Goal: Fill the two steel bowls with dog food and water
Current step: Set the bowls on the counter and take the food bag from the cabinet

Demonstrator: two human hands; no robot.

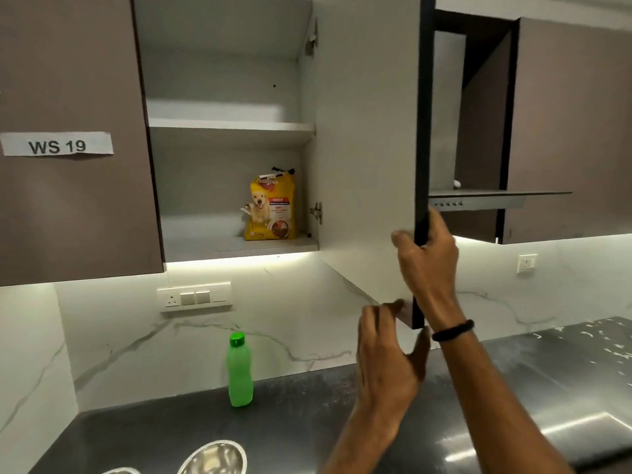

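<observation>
**Cupboard open, food within reach**

Here the right hand (425,258) grips the door (367,148) edge, and the left hand (390,350) pinches its bottom corner, holding it wide for access. The food bag (272,205) stands on the lower shelf. The bottle (239,371) and both bowls (213,456) wait on the near counter (342,422).

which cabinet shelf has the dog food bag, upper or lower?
Lower shelf: the yellow dog food bag stands at its right end. The upper shelf shows nothing on it.

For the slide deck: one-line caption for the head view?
Both hands, right hand and left hand, on the open cabinet door; dog food bag on the shelf, bottle and bowls on counter.
</observation>
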